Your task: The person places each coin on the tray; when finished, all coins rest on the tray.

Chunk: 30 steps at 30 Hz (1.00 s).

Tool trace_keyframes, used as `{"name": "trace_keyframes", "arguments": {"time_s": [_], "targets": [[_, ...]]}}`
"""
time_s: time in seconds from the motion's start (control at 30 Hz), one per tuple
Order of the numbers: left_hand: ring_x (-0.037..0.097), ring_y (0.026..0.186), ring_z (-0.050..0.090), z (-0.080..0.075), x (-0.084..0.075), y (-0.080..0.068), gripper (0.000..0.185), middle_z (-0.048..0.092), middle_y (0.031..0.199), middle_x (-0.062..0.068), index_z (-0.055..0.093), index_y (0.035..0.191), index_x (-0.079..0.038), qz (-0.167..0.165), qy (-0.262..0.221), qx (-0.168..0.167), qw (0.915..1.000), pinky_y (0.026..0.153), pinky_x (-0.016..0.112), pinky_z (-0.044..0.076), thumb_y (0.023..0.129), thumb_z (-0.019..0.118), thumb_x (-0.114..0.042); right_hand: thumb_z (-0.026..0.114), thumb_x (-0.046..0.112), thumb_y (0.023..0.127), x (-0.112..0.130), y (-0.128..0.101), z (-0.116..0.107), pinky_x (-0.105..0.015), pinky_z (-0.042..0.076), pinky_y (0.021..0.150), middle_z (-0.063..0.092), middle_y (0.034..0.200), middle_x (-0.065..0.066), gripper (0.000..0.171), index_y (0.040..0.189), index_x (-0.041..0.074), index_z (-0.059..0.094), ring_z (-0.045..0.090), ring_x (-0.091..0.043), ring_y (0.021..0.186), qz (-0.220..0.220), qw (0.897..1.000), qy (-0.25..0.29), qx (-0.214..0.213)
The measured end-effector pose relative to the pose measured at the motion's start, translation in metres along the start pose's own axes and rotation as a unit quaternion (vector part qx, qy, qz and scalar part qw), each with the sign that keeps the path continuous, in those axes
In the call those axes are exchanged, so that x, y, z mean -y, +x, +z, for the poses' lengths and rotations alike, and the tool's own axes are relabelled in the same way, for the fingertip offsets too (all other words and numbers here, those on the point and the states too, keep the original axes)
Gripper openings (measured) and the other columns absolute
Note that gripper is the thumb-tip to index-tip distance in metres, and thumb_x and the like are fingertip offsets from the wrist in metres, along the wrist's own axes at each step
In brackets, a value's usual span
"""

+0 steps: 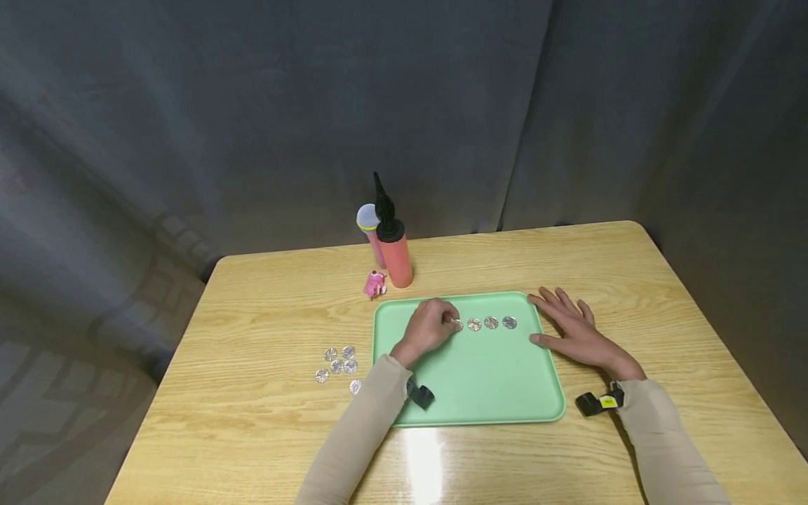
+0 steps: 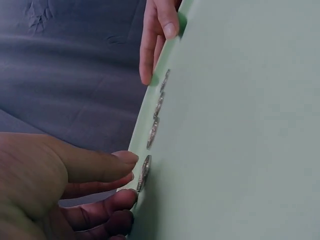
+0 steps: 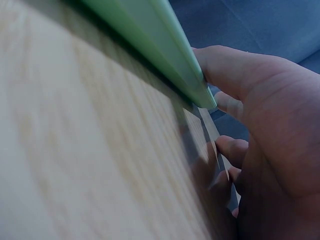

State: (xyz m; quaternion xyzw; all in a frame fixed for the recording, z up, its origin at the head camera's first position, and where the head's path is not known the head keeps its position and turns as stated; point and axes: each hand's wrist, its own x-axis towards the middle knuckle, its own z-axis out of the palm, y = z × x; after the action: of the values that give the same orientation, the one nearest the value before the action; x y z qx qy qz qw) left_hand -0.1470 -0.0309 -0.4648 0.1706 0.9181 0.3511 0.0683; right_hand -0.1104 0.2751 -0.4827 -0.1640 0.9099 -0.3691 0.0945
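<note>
A green tray [image 1: 480,386] lies on the wooden table [image 1: 265,315]. A row of small silver coins [image 1: 491,322] runs along its far part. My left hand [image 1: 451,321] pinches the leftmost coin [image 1: 458,325] of that row between thumb and fingers, right at the tray's surface. The left wrist view shows this coin [image 2: 145,172] at my left hand's [image 2: 131,177] fingertips, with three more coins [image 2: 153,132] beyond it. My right hand [image 1: 558,322] lies flat on the table, thumb against the tray's right edge [image 3: 150,50]. It holds nothing, as my right hand [image 3: 225,107] also appears in the right wrist view.
Several loose silver coins [image 1: 337,363] lie on the table left of the tray. Behind the tray stand a pink hand pump [image 1: 394,252] with a black nozzle, a microphone [image 1: 367,224] and a small pink toy [image 1: 375,283]. A grey curtain hangs behind the table.
</note>
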Motion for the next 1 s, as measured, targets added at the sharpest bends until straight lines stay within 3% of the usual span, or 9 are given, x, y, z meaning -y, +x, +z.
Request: {"name": "trace_keyframes", "arguments": {"time_s": [0.27, 0.57, 1.0], "targets": [[0.006, 0.069, 0.052, -0.007, -0.003, -0.004, 0.007, 0.07, 0.08, 0.006, 0.076, 0.092, -0.005, 0.021, -0.029, -0.013, 0.9993, 0.063, 0.018, 0.043, 0.086, 0.075, -0.008, 0.067, 0.036, 0.094, 0.001, 0.0, -0.001, -0.072, -0.01, 0.112, 0.011, 0.166, -0.028, 0.079, 0.158, 0.015, 0.028, -0.006, -0.05, 0.154, 0.003, 1.0, -0.001, 0.003], [0.008, 0.067, 0.053, -0.027, -0.012, -0.009, 0.011, 0.071, 0.08, 0.012, 0.075, 0.096, 0.002, 0.049, -0.062, -0.051, 0.9956, 0.06, 0.017, 0.043, 0.089, 0.072, -0.005, 0.067, 0.036, 0.094, 0.0, 0.0, -0.001, -0.071, -0.01, 0.113, 0.01, 0.166, -0.028, 0.079, 0.159, 0.016, 0.027, -0.005, -0.05, 0.154, 0.002, 1.0, -0.002, 0.002], [0.015, 0.072, 0.059, -0.052, -0.011, -0.023, 0.011, 0.071, 0.081, 0.012, 0.074, 0.097, 0.002, 0.062, -0.07, -0.096, 0.991, 0.064, 0.019, 0.046, 0.088, 0.071, -0.005, 0.067, 0.035, 0.094, -0.002, 0.0, 0.0, -0.072, -0.011, 0.113, 0.01, 0.166, -0.028, 0.079, 0.158, 0.015, 0.027, -0.006, -0.051, 0.153, -0.001, 1.0, 0.001, 0.001]]}}
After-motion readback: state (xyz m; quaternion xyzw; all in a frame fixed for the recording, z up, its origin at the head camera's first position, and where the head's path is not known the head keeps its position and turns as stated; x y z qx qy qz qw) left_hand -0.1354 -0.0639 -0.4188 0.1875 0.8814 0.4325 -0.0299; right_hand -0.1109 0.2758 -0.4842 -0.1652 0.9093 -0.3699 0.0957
